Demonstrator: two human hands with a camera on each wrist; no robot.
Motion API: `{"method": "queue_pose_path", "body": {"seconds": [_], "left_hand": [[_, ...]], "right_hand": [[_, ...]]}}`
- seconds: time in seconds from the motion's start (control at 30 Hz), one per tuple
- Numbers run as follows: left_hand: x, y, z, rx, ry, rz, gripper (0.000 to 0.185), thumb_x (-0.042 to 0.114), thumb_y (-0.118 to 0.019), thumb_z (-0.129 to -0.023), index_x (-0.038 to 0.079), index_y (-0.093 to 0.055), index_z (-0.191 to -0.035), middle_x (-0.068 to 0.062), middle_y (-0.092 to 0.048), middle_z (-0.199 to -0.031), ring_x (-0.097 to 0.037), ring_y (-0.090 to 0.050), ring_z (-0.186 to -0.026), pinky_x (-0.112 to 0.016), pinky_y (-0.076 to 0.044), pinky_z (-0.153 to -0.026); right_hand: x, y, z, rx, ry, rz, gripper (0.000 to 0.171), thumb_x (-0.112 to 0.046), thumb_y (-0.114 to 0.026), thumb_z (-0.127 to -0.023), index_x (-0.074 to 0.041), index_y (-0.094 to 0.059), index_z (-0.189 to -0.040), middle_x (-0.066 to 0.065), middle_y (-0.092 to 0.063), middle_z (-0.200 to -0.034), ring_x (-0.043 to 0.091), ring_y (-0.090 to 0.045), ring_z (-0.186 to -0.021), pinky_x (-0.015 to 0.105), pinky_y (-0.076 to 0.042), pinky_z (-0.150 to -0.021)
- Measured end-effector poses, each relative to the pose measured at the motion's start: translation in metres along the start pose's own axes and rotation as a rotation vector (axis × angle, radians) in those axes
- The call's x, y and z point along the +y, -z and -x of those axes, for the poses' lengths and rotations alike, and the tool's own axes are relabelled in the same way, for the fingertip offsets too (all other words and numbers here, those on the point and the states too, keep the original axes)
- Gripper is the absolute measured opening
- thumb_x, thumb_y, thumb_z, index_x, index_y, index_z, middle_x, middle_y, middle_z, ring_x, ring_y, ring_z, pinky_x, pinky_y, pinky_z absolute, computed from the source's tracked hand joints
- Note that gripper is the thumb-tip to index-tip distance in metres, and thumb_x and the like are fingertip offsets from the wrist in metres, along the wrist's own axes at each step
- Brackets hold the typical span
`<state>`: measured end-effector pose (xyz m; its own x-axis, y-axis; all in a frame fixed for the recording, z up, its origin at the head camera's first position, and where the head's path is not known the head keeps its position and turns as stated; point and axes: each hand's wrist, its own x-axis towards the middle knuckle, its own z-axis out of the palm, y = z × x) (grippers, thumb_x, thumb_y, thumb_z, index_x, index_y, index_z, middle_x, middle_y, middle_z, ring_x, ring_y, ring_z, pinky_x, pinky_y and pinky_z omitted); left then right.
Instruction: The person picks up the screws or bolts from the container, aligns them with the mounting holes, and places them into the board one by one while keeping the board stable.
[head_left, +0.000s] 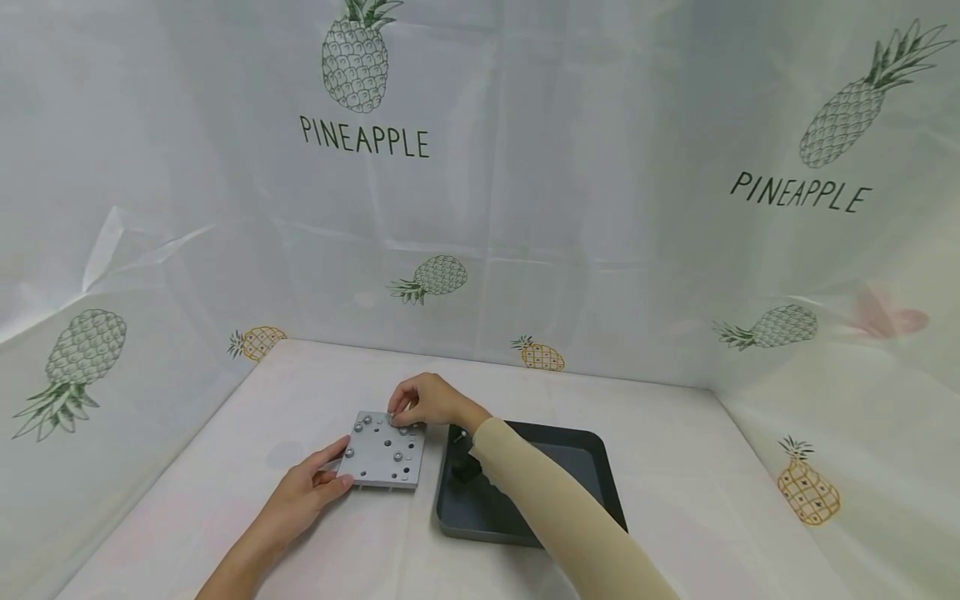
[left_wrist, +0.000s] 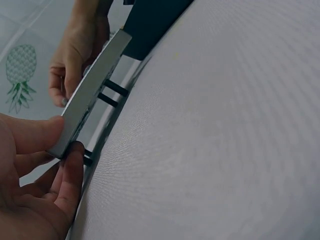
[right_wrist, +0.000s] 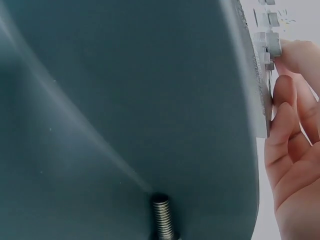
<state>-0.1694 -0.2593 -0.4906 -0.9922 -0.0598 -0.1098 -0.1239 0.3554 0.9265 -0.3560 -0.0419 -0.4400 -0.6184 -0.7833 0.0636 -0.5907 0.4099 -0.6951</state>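
A grey metal plate (head_left: 384,450) with several bolts in it lies on the white table (head_left: 675,467). My left hand (head_left: 303,492) pinches the plate's near left corner between thumb and fingers; the left wrist view shows the plate's edge (left_wrist: 92,90) in that pinch. My right hand (head_left: 423,402) is at the plate's far edge, fingertips curled on a bolt (head_left: 395,414). In the right wrist view, the fingers (right_wrist: 287,107) touch a bolt head (right_wrist: 272,45) on the plate's edge.
A dark tray (head_left: 592,475) sits just right of the plate, under my right forearm, with a black object (head_left: 465,468) in it. A loose bolt (right_wrist: 162,217) lies in the tray. Pineapple-print sheeting walls the table on three sides.
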Motion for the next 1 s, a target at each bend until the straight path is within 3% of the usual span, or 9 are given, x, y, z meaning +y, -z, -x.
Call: {"method": "queue_pose_path", "body": {"seconds": [0.7,1.0], "left_hand": [[0.001,0.001,0.002,-0.007,-0.005,-0.004,0.074,0.023,-0.076,-0.099,0.013,-0.042,-0.164,-0.016,-0.051,-0.152,-0.019,-0.053,-0.113,-0.020,-0.048,-0.085],[0.002,0.001,0.002,-0.005,0.004,-0.006,0.074,0.022,-0.076,-0.100,0.013,-0.042,-0.164,-0.019,-0.049,-0.156,-0.020,-0.055,-0.113,-0.021,-0.049,-0.084]], "right_hand": [[-0.003,0.006,0.001,-0.068,0.003,0.016,0.008,-0.014,-0.083,-0.094,-0.015,-0.081,-0.102,-0.008,-0.074,-0.089,0.013,-0.067,-0.084,0.020,-0.052,-0.075],[-0.008,0.028,0.014,-0.085,0.021,0.058,0.014,-0.012,-0.082,-0.095,-0.011,-0.081,-0.109,-0.007,-0.077,-0.097,0.008,-0.070,-0.087,0.022,-0.055,-0.079]]}}
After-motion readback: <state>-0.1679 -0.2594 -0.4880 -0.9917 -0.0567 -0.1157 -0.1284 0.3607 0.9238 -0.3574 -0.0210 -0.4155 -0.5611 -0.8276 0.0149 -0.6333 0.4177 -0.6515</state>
